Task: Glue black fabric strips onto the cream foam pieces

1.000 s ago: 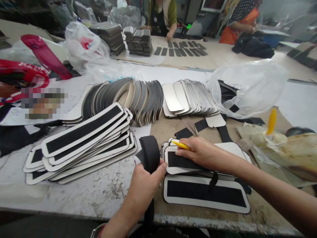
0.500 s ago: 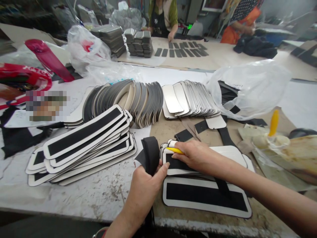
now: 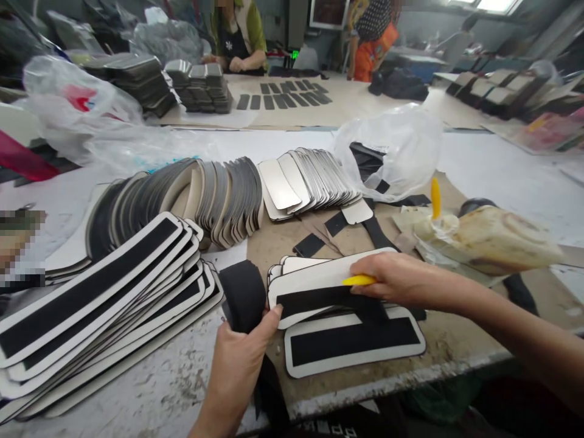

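My left hand is closed round a thick bundle of black strips, its thumb on the left end of a white rounded panel. A black strip lies along that panel, which rests on a few similar ones. My right hand is closed on a yellow tool with a tapered end, its fingertips down at the black strip. What kind of tool it is, I cannot make out. Just below, a panel with a black strip on it lies near the table edge, partly crossed by a loose black piece.
Strip-covered panels are piled at left. Behind stand a row of curved grey pieces and a row of white panels. A plastic bag and a glue-stained container with a yellow handle are at right. Two people work behind.
My view has turned to the right. My right hand with the yellow tool has moved rightward along the strip, away from my left hand, which still holds the bundle.
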Tool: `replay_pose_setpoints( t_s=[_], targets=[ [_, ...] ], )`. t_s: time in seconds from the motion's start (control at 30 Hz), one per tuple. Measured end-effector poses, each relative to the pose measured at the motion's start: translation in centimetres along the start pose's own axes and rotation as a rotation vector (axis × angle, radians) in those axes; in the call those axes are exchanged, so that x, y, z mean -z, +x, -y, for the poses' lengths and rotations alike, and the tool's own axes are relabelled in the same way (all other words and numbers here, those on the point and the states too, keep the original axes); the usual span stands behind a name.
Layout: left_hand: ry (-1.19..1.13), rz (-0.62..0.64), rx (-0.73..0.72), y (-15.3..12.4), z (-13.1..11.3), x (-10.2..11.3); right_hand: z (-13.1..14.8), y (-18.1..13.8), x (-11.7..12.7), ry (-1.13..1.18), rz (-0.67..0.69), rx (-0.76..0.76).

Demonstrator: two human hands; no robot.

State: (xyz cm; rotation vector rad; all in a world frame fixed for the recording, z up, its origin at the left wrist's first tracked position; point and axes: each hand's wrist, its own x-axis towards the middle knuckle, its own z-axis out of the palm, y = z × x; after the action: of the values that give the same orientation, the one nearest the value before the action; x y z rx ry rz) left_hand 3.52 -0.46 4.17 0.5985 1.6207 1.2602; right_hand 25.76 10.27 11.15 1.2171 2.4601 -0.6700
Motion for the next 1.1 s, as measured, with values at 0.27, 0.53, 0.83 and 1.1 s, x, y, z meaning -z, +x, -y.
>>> replay_pose_setpoints(
  t_s=[0.27,0.53,0.83,1.1],
  targets=[
    [-0.152,-0.085,0.206,0.2,0.1,1.3,-3.2,-3.1,-2.6,0.064,-0.215,-0.224],
    [-0.173,-0.09,0.21,-0.1,0.0,1.3,-2.5,-2.5,-3.1,-0.207,-0.36,-0.296],
    [-0.151,-0.105,0.242,-0.1,0.0,1.2,-2.6,-1.7,-3.1,-0.217,-0.367,-0.308],
    [-0.123,-0.173,0.268,-0.2,-0.3,0.8,-2.9,-1.3,-2.8,-0.196,-0.319,-0.331]
  ],
)
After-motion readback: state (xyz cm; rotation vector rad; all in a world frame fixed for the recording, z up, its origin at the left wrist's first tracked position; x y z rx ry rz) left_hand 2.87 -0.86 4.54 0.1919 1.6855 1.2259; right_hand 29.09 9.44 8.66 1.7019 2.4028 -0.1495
